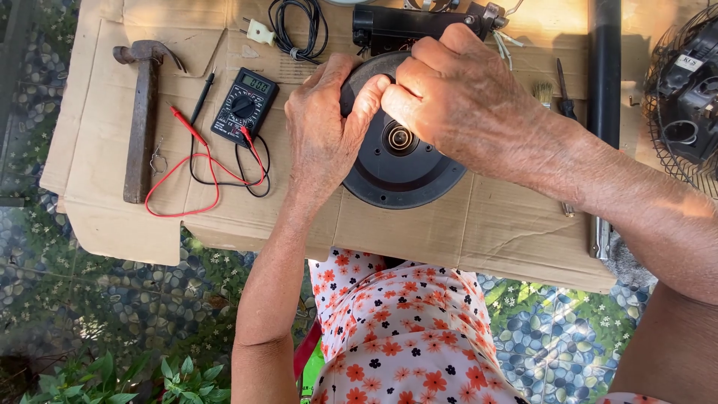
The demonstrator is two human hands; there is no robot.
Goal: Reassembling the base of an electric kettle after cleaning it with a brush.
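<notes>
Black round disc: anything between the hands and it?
Nothing visible. The left hand and right hand both rest directly on the black round disc, fingers meeting over its upper rim on the cardboard.

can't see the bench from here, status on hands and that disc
Left hand and right hand both gripping the black disc at its top edge. Disc flat on cardboard. Multimeter and hammer off to the side, clear.

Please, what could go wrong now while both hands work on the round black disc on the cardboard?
1. The round black plastic disc lies near the front edge of the brown cardboard sheet; a push from the left hand or right hand might slide it off.
2. The red and black meter leads loop close by and could snag a wrist.
</notes>
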